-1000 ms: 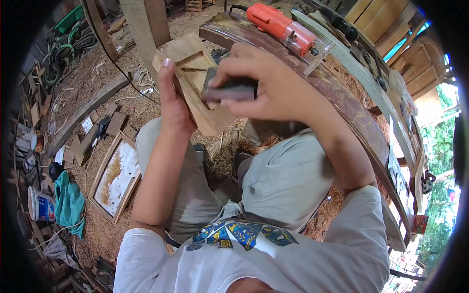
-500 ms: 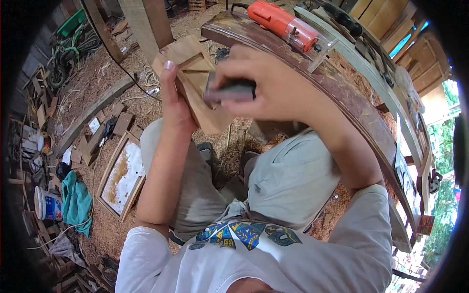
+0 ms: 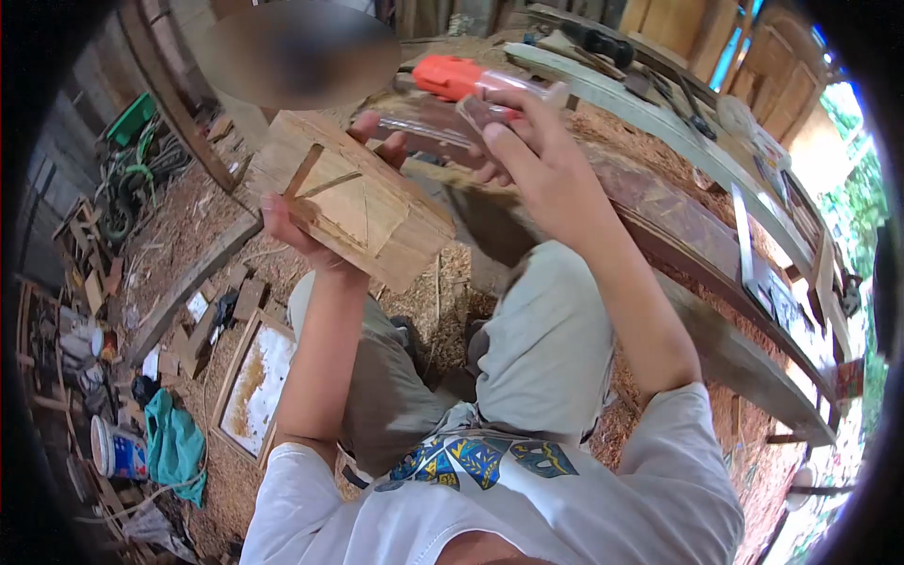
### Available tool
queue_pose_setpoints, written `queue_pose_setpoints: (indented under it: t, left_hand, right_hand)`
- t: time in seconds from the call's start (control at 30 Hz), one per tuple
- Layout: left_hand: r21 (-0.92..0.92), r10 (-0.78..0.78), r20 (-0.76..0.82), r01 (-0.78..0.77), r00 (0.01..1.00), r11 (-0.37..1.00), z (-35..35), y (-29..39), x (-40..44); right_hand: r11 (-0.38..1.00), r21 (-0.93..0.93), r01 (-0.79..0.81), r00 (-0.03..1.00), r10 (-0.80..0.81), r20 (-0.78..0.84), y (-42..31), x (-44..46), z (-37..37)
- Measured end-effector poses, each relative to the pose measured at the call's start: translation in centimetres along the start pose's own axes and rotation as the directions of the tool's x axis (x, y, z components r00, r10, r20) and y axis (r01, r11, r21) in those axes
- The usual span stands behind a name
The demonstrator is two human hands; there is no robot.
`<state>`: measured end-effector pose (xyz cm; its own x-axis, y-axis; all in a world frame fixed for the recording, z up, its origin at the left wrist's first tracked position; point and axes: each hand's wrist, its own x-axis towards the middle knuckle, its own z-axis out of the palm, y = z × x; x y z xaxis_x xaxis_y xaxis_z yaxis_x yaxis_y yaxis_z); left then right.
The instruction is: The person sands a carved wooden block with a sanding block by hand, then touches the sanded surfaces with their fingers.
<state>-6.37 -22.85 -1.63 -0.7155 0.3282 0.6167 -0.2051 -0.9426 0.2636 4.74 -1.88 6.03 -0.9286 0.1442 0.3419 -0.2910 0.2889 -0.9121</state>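
Note:
My left hand (image 3: 320,250) grips a pale wooden block (image 3: 377,212) from below, with fingers curled over its far edge. Straight grooves are cut into the block's upper face, and it tilts towards me above my knees. My right hand (image 3: 549,174) is raised to the right of the block and apart from it. Between its thumb and fingers is a small dark brown block (image 3: 480,115), possibly a sanding block; its exact kind is unclear.
An orange power tool (image 3: 447,77) lies on the worn brown bench (image 3: 659,193) ahead and right. Hand tools (image 3: 692,113) rest on a plank behind. Wood shavings cover the floor. At left are a framed white panel (image 3: 254,381), a teal cloth (image 3: 174,443) and a white bucket (image 3: 118,447).
My right hand has lifted off the wooden block and moved up and right with the small dark brown block. The wooden block has turned, showing more of its grooved face. The camera view has shifted.

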Motion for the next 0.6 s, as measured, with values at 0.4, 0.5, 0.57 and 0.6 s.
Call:
queue_pose_setpoints:
  t: [0.4,0.5,0.57,0.6]
  left_hand:
    - [0.471,-0.148,0.038,0.113,0.988,0.875,7.2,-12.2,0.2]
    - [0.479,-0.215,0.002,0.188,0.977,0.858,8.7,-16.5,0.5]
    - [0.374,-0.251,-0.064,0.256,0.966,0.891,8.2,-18.9,1.5]
    - [0.366,-0.260,-0.054,0.261,0.964,0.893,8.3,-19.9,1.8]
  right_hand:
    - [0.550,-0.796,-0.252,0.741,-0.419,-0.524,2.0,-13.9,-18.2]
    - [0.516,-0.771,-0.373,0.764,-0.301,-0.571,1.8,-16.2,-19.5]
    - [0.419,-0.854,-0.309,0.830,-0.320,-0.457,3.0,-16.8,-20.4]
    - [0.325,-0.920,-0.220,0.890,-0.320,-0.326,3.2,-16.9,-20.6]
